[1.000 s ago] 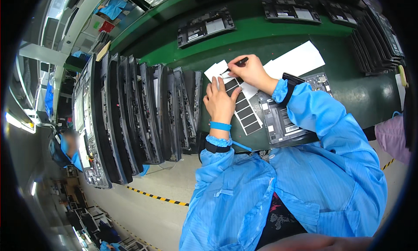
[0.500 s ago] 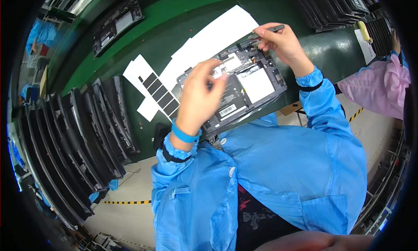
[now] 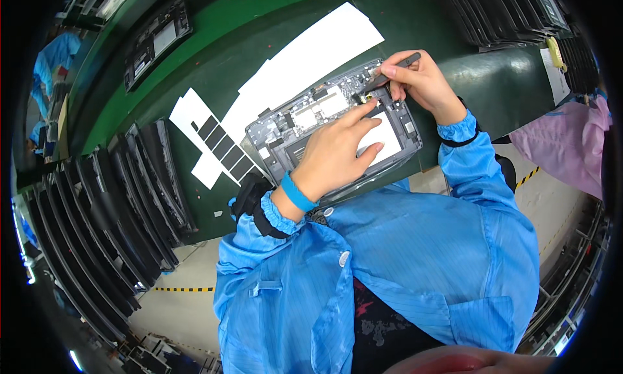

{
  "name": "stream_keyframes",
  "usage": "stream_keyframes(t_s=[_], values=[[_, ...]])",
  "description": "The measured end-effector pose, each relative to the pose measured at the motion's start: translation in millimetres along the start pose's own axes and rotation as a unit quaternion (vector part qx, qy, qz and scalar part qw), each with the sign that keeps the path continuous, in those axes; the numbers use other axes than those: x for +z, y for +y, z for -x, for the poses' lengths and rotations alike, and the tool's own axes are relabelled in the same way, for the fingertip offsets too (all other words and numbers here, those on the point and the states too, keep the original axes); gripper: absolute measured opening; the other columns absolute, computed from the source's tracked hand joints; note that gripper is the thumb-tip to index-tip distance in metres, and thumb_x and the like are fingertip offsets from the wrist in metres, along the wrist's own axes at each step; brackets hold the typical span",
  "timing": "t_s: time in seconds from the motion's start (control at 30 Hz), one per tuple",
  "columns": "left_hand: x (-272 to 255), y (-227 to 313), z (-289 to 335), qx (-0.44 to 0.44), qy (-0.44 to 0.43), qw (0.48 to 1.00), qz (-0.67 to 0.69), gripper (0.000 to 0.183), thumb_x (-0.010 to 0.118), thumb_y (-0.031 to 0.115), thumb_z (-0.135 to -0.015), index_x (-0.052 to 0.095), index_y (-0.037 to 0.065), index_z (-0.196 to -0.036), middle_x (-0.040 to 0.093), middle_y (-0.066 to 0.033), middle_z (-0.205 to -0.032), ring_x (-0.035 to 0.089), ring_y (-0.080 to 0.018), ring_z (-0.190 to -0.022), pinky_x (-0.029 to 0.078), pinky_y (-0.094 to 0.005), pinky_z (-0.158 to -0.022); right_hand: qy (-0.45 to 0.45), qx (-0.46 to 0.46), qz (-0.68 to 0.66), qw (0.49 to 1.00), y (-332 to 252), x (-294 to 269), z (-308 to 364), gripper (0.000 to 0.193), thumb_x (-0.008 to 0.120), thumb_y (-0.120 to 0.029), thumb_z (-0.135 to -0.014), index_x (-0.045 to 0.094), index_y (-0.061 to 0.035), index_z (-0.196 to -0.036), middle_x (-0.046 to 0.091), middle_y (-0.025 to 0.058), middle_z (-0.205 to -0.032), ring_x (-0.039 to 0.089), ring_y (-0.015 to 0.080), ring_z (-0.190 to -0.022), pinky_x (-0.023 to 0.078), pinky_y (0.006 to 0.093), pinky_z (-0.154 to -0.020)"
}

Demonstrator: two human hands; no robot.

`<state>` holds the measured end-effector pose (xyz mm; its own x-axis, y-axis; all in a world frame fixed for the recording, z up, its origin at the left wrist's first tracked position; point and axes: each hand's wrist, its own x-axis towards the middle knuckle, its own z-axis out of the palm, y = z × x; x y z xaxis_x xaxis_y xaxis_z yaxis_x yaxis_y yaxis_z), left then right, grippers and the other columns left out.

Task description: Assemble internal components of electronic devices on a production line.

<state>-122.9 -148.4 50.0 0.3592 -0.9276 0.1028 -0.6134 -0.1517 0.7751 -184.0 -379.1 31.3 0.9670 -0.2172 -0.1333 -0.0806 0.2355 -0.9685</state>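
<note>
An opened laptop base (image 3: 405,143) lies on the green table in front of me, with its circuit board (image 3: 329,101) and dark battery exposed. My left hand (image 3: 341,147) rests over it with the fingers spread, hiding much of the battery. The left index fingertip touches or hovers close to the board's right part, near a small connector. A white rectangular pad (image 3: 389,137) shows beside that hand. My right hand (image 3: 415,82) pinches dark tweezers (image 3: 407,60), whose tips point down at the board's upper right corner. Whether the tips touch a part cannot be made out.
White sheets (image 3: 311,46) lie behind the laptop base, and a strip of black stickers (image 3: 224,147) is to its left. Dark laptop housings (image 3: 104,205) stand in a row at left, more (image 3: 500,13) at far right. Another base (image 3: 158,43) lies far left. A pink sleeve (image 3: 564,137) is at right.
My left hand has come down and right onto the laptop base, its index finger now at the board. My right hand has lowered slightly with the tweezers. The whole view has shifted a little.
</note>
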Motion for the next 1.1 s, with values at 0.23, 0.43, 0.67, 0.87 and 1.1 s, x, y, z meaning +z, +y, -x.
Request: stream_keyframes(t_s=[0.23,0.43,0.67,0.87,1.1], values=[[-1.9,1.3,-0.2,-0.01,-0.017,1.0,-0.006,0.028,0.068,0.021,-0.082,0.066,0.006,-0.106,0.055,-0.0107,-0.134,0.067,-0.023,-0.065,0.054,-0.0339,-0.066,0.054,-0.008,0.03,0.998,6.8,3.2,-1.6,0.017,0.068,-0.01,-0.087,0.068,0.0038,-0.096,0.066,0.0086,-0.07,0.063,0.0115,-0.058,0.051,0.0212,-0.052],[-1.0,0.8,-0.4,0.011,-0.01,0.999,-0.036,0.023,0.068,0.02,-0.082,0.067,0.006,-0.1,0.055,-0.0109,-0.134,0.067,-0.0244,-0.068,0.054,-0.0348,-0.068,0.069,-0.012,0.028,0.997,8.9,4.1,-0.8,0.016,0.067,-0.009,-0.087,0.068,0.0041,-0.096,0.065,0.0084,-0.069,0.063,0.0118,-0.059,0.052,0.0221,-0.055],[5.0,-2.7,0.8,0.041,0.025,0.995,-0.085,0.031,0.068,0.021,-0.082,0.065,0.008,-0.11,0.05,-0.0156,-0.137,0.067,-0.0283,-0.07,0.055,-0.0361,-0.067,0.075,-0.009,0.035,0.997,9.1,4.5,-1.3,0.015,0.067,-0.008,-0.087,0.067,0.0048,-0.096,0.066,0.0086,-0.07,0.063,0.012,-0.059,0.052,0.0227,-0.056],[6.6,10.8,-3.6,-0.016,-0.017,0.975,-0.222,0.056,0.068,0.031,-0.082,0.053,0.01,-0.131,0.04,-0.0276,-0.141,0.068,-0.0285,-0.066,0.055,-0.0341,-0.057,0.074,-0.017,0.023,0.997,8.2,4.1,-0.6,0.016,0.067,-0.008,-0.087,0.067,0.0057,-0.097,0.067,0.0099,-0.073,0.064,0.0123,-0.061,0.053,0.0221,-0.057],[22.0,16.0,-7.2,-0.013,-0.005,0.962,-0.271,0.06,0.067,0.036,-0.081,0.051,0.01,-0.133,0.037,-0.0328,-0.141,0.067,-0.0286,-0.062,0.055,-0.0359,-0.051,0.082,-0.023,0.012,0.996,12.6,6.3,1.3,0.019,0.066,-0.009,-0.088,0.067,0.0063,-0.099,0.068,0.0107,-0.08,0.065,0.0127,-0.065,0.053,0.0218,-0.057]])
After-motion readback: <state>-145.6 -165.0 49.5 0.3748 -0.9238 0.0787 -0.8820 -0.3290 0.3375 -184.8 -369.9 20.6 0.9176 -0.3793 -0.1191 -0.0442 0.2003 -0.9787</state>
